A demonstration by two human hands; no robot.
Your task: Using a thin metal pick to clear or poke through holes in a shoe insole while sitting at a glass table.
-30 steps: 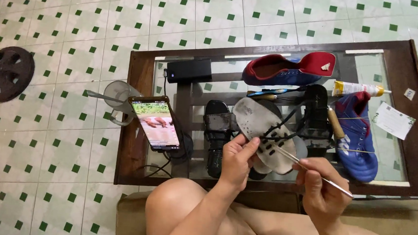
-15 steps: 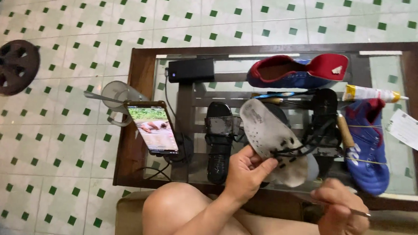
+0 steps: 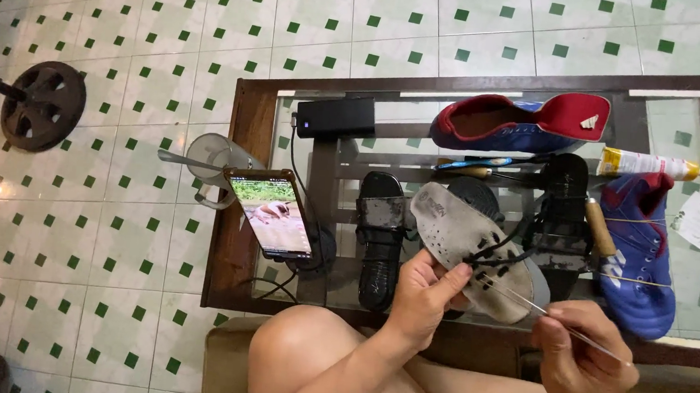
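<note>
The left hand (image 3: 425, 296) had its grip closed around a grey shoe sole (image 3: 473, 250), tilted up over the near edge of the glass desk (image 3: 692, 122). The right hand (image 3: 581, 360), at about four o'clock from the sole, pinched a long thin needle (image 3: 523, 303) whose tip touched the sole. A black cord (image 3: 511, 241) ran from the sole.

The needle looked sharp, and the thumb sat very near its tip, so a slip could poke it. A hard pull could also tangle the cord.

A black sandal (image 3: 380, 235) lay at nine o'clock from the sole, and a blue shoe (image 3: 641, 258) at three o'clock.
</note>
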